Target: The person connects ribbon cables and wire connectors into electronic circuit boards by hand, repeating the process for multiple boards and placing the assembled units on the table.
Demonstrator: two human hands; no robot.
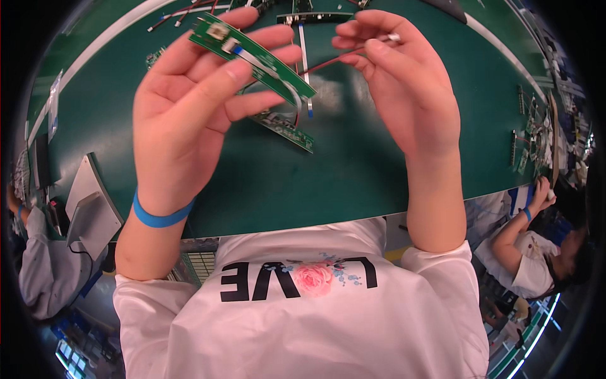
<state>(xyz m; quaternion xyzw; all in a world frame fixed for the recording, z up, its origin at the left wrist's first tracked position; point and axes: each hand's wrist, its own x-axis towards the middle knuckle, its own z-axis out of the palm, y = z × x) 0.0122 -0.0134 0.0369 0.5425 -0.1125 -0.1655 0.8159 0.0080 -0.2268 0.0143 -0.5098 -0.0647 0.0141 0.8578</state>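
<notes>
My left hand [189, 95] is raised over the table with a long, narrow green circuit board [268, 62] gripped between thumb and fingers. A white flat ribbon cable [295, 95] with a blue end is plugged into this board and curves down its face. Below it, a second narrow circuit board [285, 130] is tilted, partly hidden by my fingers. My right hand [410, 82] pinches a thin red and black wire [331, 62] near its white connector [394, 38]. The wire stretches left toward the held board; its other end is hidden.
Across the far side of the green table [328, 183] lies a dark board [319, 18] with another white ribbon cable [304, 57]. Loose wires [183, 14] are at the far left. Several small boards [530, 136] lie at right. A grey metal stand [91, 205] is at left. People work on both sides.
</notes>
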